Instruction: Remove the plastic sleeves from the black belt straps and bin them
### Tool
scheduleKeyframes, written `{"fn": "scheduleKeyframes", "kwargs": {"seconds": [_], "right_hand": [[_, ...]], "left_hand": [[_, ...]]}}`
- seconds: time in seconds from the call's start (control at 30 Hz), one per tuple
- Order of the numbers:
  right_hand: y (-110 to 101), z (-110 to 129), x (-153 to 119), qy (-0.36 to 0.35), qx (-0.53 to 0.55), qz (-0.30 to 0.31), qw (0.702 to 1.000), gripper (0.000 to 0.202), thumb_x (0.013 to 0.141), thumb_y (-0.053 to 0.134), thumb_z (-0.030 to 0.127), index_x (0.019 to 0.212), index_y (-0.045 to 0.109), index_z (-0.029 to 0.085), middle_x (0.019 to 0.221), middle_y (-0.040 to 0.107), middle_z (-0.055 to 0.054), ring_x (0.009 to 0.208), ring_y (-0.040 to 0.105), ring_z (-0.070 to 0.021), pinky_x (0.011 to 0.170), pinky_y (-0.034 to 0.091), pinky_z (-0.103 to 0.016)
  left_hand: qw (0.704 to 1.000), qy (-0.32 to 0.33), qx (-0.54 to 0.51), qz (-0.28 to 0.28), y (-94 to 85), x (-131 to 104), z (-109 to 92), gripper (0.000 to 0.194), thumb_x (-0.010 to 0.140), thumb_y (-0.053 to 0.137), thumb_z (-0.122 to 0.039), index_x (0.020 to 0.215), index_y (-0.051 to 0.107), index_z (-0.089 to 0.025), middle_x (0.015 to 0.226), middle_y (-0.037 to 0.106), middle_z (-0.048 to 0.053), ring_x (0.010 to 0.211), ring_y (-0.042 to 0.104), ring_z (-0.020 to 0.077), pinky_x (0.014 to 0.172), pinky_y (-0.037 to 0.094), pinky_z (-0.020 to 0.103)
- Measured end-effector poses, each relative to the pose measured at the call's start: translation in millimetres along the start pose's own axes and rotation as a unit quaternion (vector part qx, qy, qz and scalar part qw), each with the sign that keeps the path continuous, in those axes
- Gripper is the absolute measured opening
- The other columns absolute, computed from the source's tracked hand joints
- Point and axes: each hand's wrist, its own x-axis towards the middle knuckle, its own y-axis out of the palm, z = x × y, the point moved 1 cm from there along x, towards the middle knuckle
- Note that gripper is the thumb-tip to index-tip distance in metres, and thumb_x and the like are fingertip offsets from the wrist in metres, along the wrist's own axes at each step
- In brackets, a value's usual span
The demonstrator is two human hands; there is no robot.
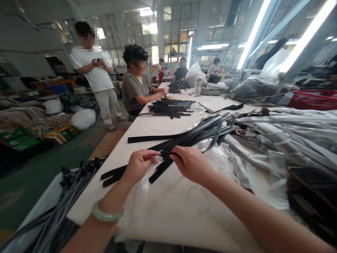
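Observation:
My left hand [139, 163] is closed in a pinch on a clear plastic sleeve [138, 200], which hangs limp below it over the table's near edge. Just to the right, my right hand [191, 163] is closed too, with a thin black strip [166, 152] showing at its fingertips and reaching toward the left hand. The far end of that strip is hard to make out. Beneath and beyond both hands lies a loose pile of black straps [181, 138], their ends fanned toward the left.
White-wrapped straps [279, 137] heap up on the right, near a dark box [310, 196]. A bin of black straps [71, 196] stands below the pale table [147, 124] at left. Across it a seated person [137, 80] handles parts behind another strap pile [171, 107]. Another person [92, 70] stands.

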Motion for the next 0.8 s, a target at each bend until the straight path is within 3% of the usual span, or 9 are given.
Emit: {"fn": "scheduleKeyframes", "kwargs": {"seconds": [0.4, 0.8], "right_hand": [[7.3, 4.9, -1.2, -0.030, -0.041, 0.023, 0.998, 0.022, 0.096, 0.043, 0.027, 0.080, 0.054, 0.017, 0.070, 0.062, -0.003, 0.067, 0.057, -0.0175, 0.064, 0.030, -0.029], [4.0, 1.7, -0.4, -0.064, -0.033, -0.004, 0.997, 0.023, 0.097, 0.041, 0.028, 0.082, 0.055, 0.017, 0.071, 0.062, -0.003, 0.066, 0.055, -0.0169, 0.068, 0.031, -0.030]], "left_hand": [[0.998, -0.027, 0.006, 0.060, 2.3, -1.9, 4.0, 0.039, 0.069, 0.061, -0.014, 0.108, 0.066, -0.013, 0.069, 0.072, 0.000, 0.068, 0.068, 0.0155, 0.069, 0.052, 0.023], [0.996, -0.033, 0.025, 0.075, -0.2, -1.3, 3.7, 0.040, 0.070, 0.061, -0.015, 0.109, 0.064, -0.013, 0.067, 0.072, 0.000, 0.068, 0.068, 0.0170, 0.072, 0.052, 0.026]]}}
